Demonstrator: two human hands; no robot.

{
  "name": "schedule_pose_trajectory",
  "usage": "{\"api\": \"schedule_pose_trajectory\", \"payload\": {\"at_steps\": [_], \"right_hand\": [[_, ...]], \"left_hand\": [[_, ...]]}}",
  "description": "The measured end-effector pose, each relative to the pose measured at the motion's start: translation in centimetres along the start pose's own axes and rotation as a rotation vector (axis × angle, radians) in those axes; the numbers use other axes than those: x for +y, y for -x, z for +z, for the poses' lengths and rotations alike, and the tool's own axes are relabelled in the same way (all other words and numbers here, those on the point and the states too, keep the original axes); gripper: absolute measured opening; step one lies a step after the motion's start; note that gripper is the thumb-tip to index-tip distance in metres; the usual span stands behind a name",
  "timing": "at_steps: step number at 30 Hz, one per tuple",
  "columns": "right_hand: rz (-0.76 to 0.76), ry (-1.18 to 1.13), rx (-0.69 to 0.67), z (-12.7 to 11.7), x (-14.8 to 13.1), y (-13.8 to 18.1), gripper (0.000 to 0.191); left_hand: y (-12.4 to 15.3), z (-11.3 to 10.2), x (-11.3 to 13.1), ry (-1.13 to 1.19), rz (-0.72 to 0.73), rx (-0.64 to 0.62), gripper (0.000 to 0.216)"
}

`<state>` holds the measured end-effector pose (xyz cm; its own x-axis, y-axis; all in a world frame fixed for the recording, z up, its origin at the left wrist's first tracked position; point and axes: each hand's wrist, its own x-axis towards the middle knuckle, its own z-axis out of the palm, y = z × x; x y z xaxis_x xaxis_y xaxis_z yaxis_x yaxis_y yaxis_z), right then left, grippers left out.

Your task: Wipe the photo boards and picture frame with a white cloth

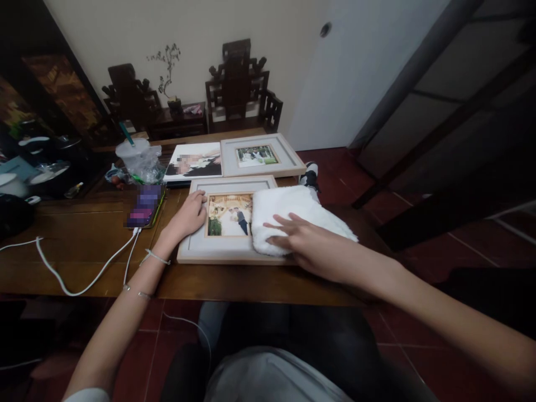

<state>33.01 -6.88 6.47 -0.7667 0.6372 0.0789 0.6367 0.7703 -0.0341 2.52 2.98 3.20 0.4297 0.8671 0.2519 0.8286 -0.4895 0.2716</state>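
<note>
A light wooden picture frame [228, 259] lies flat near the table's front edge, with a photo [228, 215] of a couple inside a pale mat. My left hand [190, 215] grips its left side, fingers bent over the border. Covering the right part of the frame is a fluffy white cloth [301, 206], which also reaches past the frame's right side. On top of this cloth rests my right hand [305, 243], its fingers spread and laid out flat. The frame's right border is hidden underneath.
Behind lie a second picture frame [288, 153] and a white-edged photo panel [195, 151]. To the left are a phone [144, 206] with a white cable [104, 271], a plastic cup [132, 148] with a straw, and crumpled plastic [146, 167]. Dark wooden chairs [238, 89] stand by the wall.
</note>
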Motion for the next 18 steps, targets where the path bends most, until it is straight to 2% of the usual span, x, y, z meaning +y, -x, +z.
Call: {"api": "schedule_pose_trajectory", "payload": {"at_steps": [3,7,10,13,15,18], "right_hand": [[-0.002,-0.032,0.016,-0.5,-0.3,0.5,0.058],[0.08,-0.001,-0.012,-1.3,1.1,-1.8,0.064],[0.152,0.058,0.042,-0.8,3.1,-4.7,0.062],[0.152,0.136,0.123,0.5,5.0,-7.1,0.057],[0.145,0.176,0.131,1.0,5.5,-7.9,0.054],[0.109,0.207,0.067,0.8,4.8,-7.4,0.051]], "left_hand": [[-0.4,-0.1,-0.1,-0.029,0.002,0.012,0.026],[-0.3,0.2,-0.5,-0.024,0.017,0.027,0.026],[0.0,0.6,-0.9,-0.018,0.017,0.044,0.034],[0.3,0.9,-1.0,-0.017,0.016,0.048,0.041],[0.3,1.0,-0.9,-0.008,0.018,0.047,0.043],[0.3,0.9,-0.5,0.011,0.012,0.052,0.043]]}}
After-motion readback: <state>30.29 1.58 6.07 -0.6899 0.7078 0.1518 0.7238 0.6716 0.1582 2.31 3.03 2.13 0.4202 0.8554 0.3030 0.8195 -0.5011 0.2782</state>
